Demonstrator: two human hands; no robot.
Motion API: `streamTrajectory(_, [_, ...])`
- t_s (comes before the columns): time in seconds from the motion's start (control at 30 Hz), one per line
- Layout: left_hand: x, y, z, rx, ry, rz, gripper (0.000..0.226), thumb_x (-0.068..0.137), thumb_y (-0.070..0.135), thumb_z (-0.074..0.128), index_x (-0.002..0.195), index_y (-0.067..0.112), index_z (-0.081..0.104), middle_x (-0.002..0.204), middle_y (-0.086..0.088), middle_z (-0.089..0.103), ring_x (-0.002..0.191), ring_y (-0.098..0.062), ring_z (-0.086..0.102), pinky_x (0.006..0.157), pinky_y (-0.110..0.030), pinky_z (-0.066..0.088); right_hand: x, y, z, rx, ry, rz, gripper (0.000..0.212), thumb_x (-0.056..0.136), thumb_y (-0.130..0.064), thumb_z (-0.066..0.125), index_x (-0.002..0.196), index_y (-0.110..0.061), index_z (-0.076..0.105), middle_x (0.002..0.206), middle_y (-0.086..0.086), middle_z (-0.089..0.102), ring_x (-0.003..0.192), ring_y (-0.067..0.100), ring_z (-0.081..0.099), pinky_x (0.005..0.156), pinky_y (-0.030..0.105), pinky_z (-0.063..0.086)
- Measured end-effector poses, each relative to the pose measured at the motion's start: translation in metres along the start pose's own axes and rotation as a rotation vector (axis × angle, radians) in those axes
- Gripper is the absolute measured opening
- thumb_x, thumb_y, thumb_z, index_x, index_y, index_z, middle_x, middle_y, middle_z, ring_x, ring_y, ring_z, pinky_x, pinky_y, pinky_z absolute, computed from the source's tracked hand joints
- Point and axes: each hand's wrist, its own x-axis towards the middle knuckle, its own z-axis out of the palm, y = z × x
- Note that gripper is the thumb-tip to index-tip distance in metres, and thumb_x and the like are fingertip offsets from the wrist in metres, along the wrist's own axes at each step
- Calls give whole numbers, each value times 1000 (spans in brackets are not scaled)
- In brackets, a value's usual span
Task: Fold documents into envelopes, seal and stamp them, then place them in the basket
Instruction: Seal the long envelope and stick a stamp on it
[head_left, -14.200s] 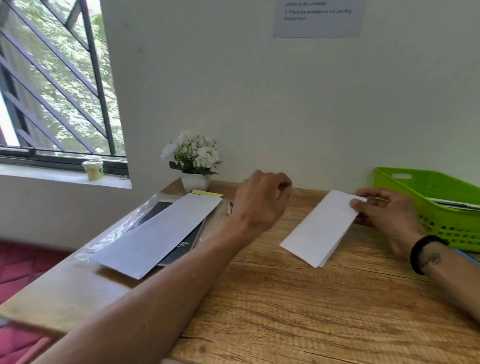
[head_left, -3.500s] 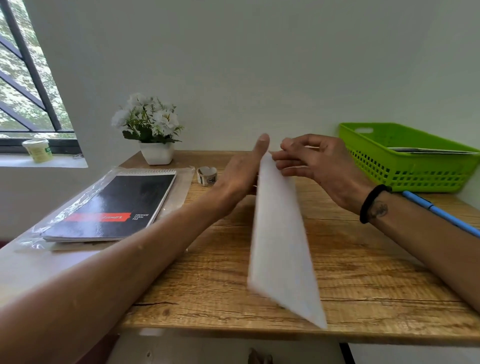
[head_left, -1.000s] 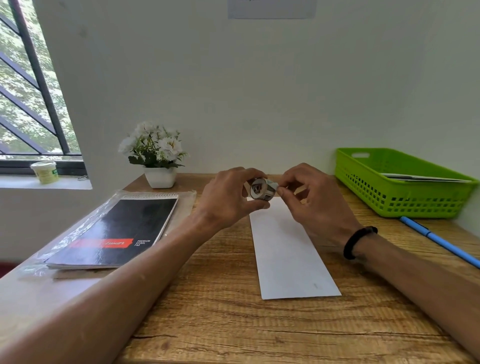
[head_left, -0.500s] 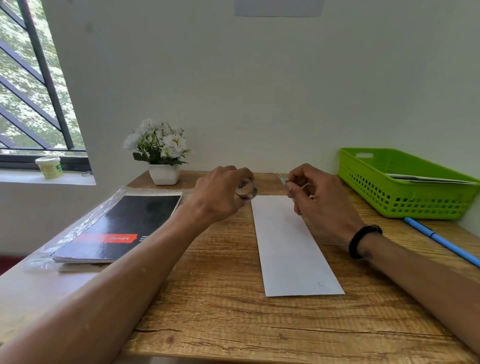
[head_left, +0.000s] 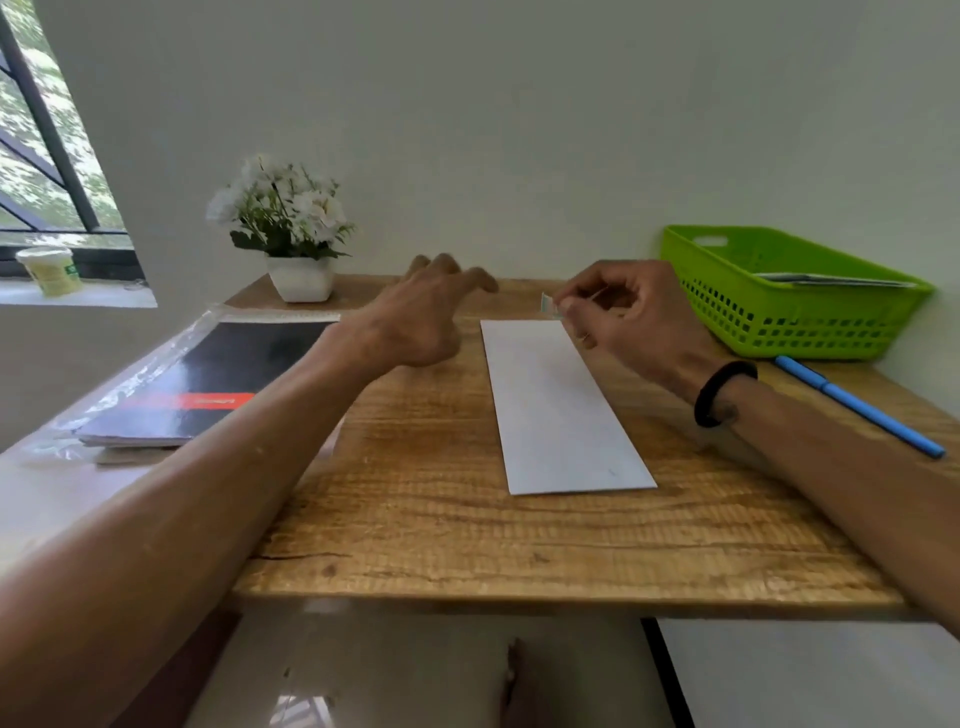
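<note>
The counter (head_left: 415, 519) carries everything, and on it the white envelope (head_left: 563, 410) lies flat, its long axis running from the near edge away toward the wall. Its far short end sits almost directly under the right hand (head_left: 631, 319), so the stamping move looks like a short drop down and slightly toward the body onto the far right corner. That hand is plainly the nearer one; its grip pinches a small stamp (head_left: 548, 304) between thumb and fingertips, held just above and beyond the envelope's far edge, not touching it.

The left hand (head_left: 421, 322) hovers to the left of the envelope with fingers spread and released, holding nothing visible.

To the far right stands the green basket (head_left: 810, 332), with some paper already inside, well apart from the envelope. A blue pen (head_left: 857, 405) lies on the counter in front of it. A black notepad (head_left: 208, 384) in clear plastic lies at the left, and a potted white flower (head_left: 291, 234) stands by the wall. Nothing stands between the stamp and the envelope corner.
</note>
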Motion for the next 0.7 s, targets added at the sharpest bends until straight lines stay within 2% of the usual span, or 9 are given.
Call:
streamTrajectory(0.13, [-4,25,8,-149,104,222,49,92,10,56,139,22,59,117,-4,67,103,-16,60,91,-32,48,-21,-4,-14,119,41,128,18,94,-24,72,83,-10,77,72,10,74,63,27,71,66,53,64])
streamTrajectory(0.27, [-13,50,14,-309,180,233,28,101,17,54,124,17,70,96,3,75,87,-13,69,83,-36,57,-55,-16,-25,114,-21,199,9,88,-18,81,90,-10,78,75,9,75,61,20,69,61,37,64])
streamTrajectory(0.37, [-23,66,19,-376,138,234,30,107,39,50,116,22,73,86,9,76,86,-7,70,81,-39,58,-80,-23,-35,119,-135,257,10,87,-14,80,96,-15,76,80,9,76,63,18,71,60,26,58])
streamTrajectory(0.43, [-28,70,22,-376,81,263,42,105,55,45,114,26,74,86,13,74,88,-5,68,81,-39,57,-92,-28,-40,132,-184,281,15,87,-12,81,100,-16,75,82,7,77,65,15,71,59,20,54])
streamTrajectory(0.5, [-31,71,22,-365,-22,268,55,99,69,40,118,30,73,95,17,71,94,-3,65,84,-36,55,-101,-32,-45,154,-196,304,18,87,-12,81,103,-16,74,82,6,79,63,14,69,56,16,51])
streamTrajectory(0.6, [-33,72,21,-365,-157,240,65,87,86,38,123,42,69,115,17,68,104,-6,61,90,-36,51,-106,-36,-49,149,-218,307,16,86,-14,81,101,-13,74,81,6,79,63,15,68,57,17,53])
streamTrajectory(0.7, [-32,74,20,-339,-223,226,68,75,94,39,121,51,65,116,15,62,102,-3,56,86,-32,48,-106,-38,-48,111,-249,293,14,85,-14,82,98,-15,76,82,3,79,70,15,74,66,22,59])
